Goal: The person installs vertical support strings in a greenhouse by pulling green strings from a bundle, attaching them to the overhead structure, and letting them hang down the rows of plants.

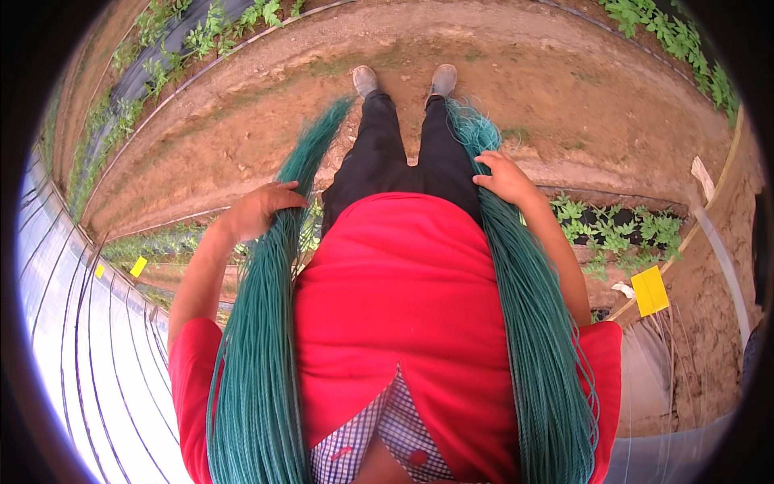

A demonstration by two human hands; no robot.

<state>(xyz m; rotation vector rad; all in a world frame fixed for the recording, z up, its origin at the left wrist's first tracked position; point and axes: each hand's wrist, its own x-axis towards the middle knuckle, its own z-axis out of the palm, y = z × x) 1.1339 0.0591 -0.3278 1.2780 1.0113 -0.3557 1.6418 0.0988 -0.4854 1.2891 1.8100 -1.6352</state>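
Note:
Two thick hanks of green twine hang down my front, one on each side of my red shirt. On the left hank, my left hand lays its fingers across the strands where they narrow. Its thumb is hidden. My right hand curls over the lower part of the right hank, two fingers showing spread on its front. Below that hand the strands finish in a loose, lighter tangle beside my leg. The left hank tapers to a brushy end.
I stand on bare soil in a plastic-walled greenhouse. Leafy plants grow through black mulch film at upper left, with another row at right. A yellow card hangs near a wooden pole.

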